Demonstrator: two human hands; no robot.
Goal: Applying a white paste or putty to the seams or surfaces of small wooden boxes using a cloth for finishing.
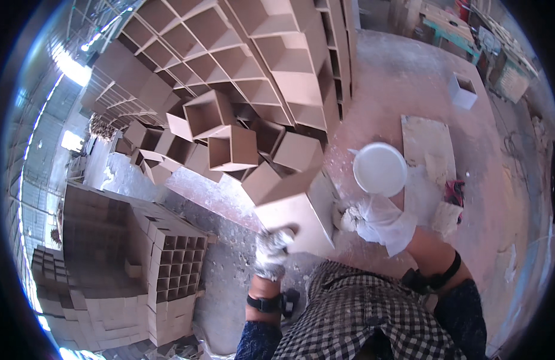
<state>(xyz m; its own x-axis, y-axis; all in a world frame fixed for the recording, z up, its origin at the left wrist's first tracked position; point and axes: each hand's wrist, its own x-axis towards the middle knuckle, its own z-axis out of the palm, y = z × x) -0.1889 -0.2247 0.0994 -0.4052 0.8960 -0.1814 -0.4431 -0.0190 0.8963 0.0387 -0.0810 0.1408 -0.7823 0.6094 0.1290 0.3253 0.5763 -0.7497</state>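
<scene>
Towering over everything is a wall of brown cubbyhole shelving (211, 54), and on the person's left a big block of stacked boxes (175, 309) stands on the floor. In front of the shelving, open-ended boxes (232, 147) lie heaped at all angles. The person, in a black-and-white checked garment (373, 315), has one pale-faced box (295, 222) tilted just in front of the body, at the near edge of that heap. Off to the right a flat board (430, 135) lies on the floor, a round white tub (379, 171) beside it. The gloved left hand (273, 249) is closed on the box's lower left edge; the right hand (351, 219), also gloved, is at its right side, though I can't tell how far those fingers are closed.
</scene>
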